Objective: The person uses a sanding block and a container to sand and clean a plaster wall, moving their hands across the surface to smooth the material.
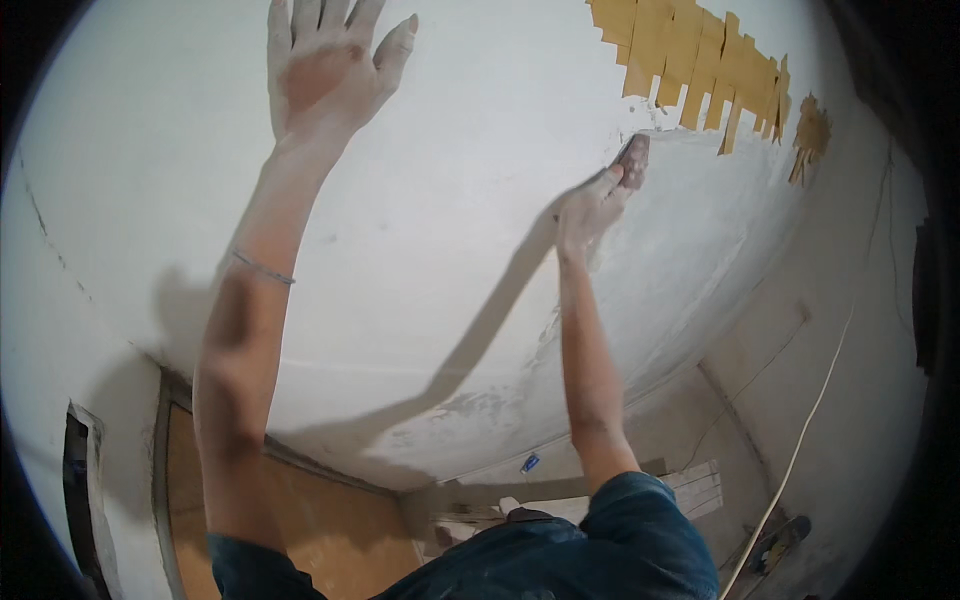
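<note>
Against the white plastered wall (420, 225), my left hand (330, 75) lies raised at the upper left, dusty, its fingers spread and holding nothing; the fingertips are cut off by the picture's top edge. My right hand (592, 210) grips a small, dusty brown block (636, 161), perhaps a sanding block, at the wall's surface. Just above and right of the block, overlapping strips of yellowish tape (690, 60) cover part of the wall. A smaller tan patch (811, 133) lies further right. Rough grey marks show on the plaster below my right hand.
A brown door or panel (330, 510) stands at the lower left, near a dark wall opening (77, 480). Low down lie a small blue packet (530, 463) and pale boards (694, 487). A light cable (795, 442) hangs at the right, near a dark tool-like object (784, 536).
</note>
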A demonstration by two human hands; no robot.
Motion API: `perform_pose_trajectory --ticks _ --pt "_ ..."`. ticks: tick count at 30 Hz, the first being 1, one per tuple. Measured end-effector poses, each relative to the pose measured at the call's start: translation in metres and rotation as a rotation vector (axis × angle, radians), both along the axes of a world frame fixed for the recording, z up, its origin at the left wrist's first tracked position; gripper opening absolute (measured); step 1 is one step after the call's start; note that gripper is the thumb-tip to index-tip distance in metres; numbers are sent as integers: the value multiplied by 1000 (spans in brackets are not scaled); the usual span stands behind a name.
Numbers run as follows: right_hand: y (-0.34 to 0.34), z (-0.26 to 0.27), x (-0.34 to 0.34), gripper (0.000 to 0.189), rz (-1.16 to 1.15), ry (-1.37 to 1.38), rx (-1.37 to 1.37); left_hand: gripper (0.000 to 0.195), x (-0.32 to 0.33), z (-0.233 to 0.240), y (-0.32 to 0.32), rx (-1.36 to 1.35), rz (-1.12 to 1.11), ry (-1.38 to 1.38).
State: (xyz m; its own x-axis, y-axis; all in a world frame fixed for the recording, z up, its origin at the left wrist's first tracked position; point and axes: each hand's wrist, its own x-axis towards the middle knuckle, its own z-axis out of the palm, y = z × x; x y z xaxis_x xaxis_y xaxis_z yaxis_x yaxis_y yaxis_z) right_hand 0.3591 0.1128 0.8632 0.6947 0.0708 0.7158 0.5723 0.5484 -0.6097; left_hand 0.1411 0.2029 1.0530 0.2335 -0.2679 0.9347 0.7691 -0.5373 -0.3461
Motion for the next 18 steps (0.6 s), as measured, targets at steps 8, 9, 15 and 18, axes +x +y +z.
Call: perform_pose_trajectory --ticks 8,9,15,18 --pt "24 -63 3 48 -463 -915 -223 67 -25 -6 2 -72 -47 87" --pt "21 -36 7 46 -261 -569 -95 67 -26 -10 2 -68 -9 80" --pt "30 -24 -58 47 -446 -390 -53 67 -18 -24 6 -105 -8 51" --pt "17 -65 -11 48 -449 -835 -198 67 -28 -30 5 -163 -19 66"
